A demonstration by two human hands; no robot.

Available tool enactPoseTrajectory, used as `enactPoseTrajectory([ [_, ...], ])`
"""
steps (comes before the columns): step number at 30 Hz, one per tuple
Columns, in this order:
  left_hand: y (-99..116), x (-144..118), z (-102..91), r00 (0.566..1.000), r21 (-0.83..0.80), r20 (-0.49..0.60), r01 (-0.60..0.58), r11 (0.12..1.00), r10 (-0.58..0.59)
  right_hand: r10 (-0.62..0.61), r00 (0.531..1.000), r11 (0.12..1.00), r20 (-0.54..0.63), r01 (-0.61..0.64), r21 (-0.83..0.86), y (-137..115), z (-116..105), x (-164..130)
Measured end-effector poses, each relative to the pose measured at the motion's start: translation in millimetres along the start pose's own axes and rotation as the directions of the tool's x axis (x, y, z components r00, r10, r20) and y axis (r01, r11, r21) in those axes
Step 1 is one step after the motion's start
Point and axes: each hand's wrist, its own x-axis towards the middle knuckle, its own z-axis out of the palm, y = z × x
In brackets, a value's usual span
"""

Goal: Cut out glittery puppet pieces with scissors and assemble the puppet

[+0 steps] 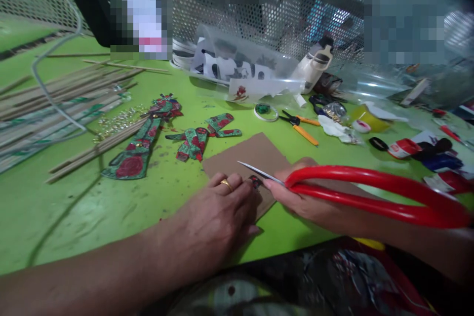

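Note:
My left hand [215, 212], with a gold ring on one finger, presses down over the brown cardboard [244, 157]. Its fingers are closed on a small dark piece with red spots [255, 181], mostly hidden by them. Closed around red-handled scissors [355, 172] is my right hand [292, 196]; the blades point left over the cardboard, just above the small piece. Beyond my left hand lie a green-and-red painted cutout figure [135, 153] and several jointed painted pieces [196, 140].
Wooden sticks [74, 86] lie at the left, crossed by a pale cable [37, 71]. Orange-handled pliers [301, 127], a roll of tape [265, 113], a glue bottle [316, 64] and a yellow cup [370, 117] stand or lie on the green table [144, 212]. A plastic-covered tray [237, 61] is behind.

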Motion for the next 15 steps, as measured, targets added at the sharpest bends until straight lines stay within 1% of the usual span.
enactPoseTrajectory([
  [1, 0, 0, 0.6, 1.0, 0.001, 0.009, 0.002, 1.0, -0.002, -0.02, 1.0, 1.0, -0.002, 0.02, 0.004, -1, -1, 2],
  [3, -1, -1, 2.3, 1.0, 0.006, 0.006, -0.007, 1.0, 0.007, -0.017, 0.999, 1.0, 0.027, 0.017, -0.002, -6, -7, 8],
  [6, -2, -1, 4.8, 0.999, 0.02, -0.045, -0.029, 0.999, 0.03, 0.049, 0.982, 0.998, 0.183, -0.042, -0.046, -17, -19, 20],
  [7, -2, -1, 5.1, 0.997, 0.028, -0.063, -0.03, 0.999, 0.032, 0.081, 0.972, 0.996, 0.223, -0.068, -0.066, -19, -21, 22],
  [8, -2, 0, 5.2, 0.997, 0.036, -0.075, -0.031, 0.999, 0.034, 0.107, 0.967, 0.993, 0.231, -0.091, -0.081, -20, -21, 23],
  [9, -2, 0, 4.9, 0.996, 0.044, -0.082, -0.03, 0.999, 0.034, 0.125, 0.971, 0.99, 0.204, -0.108, -0.093, -20, -19, 22],
  [10, -2, 0, 4.4, 0.996, 0.05, -0.079, -0.031, 0.998, 0.035, 0.114, 0.98, 0.991, 0.16, -0.1, -0.089, -17, -14, 19],
  [11, -2, 0, 3.8, 0.997, 0.051, -0.071, -0.032, 0.998, 0.035, 0.075, 0.992, 0.995, 0.104, -0.068, -0.072, -12, -8, 15],
  [12, -1, 1, 3.1, 0.997, 0.05, -0.064, -0.034, 0.998, 0.037, 0.038, 0.999, 0.997, -0.006, -0.038, -0.068, -6, -1, 9],
  [13, -1, 1, 2.5, 0.998, 0.049, -0.059, -0.035, 0.998, 0.037, -0.044, 0.999, 0.998, -0.018, 0.043, -0.056, 0, 6, 4],
  [14, -1, 1, 2.1, 0.998, 0.049, -0.057, -0.033, 0.998, 0.036, -0.072, 0.997, 0.995, -0.02, 0.071, -0.066, 5, 13, -1],
  [15, 0, 1, 1.9, 0.998, 0.05, -0.057, -0.033, 0.998, 0.036, -0.093, 0.996, 0.993, 0.004, 0.093, -0.075, 9, 17, -5],
])
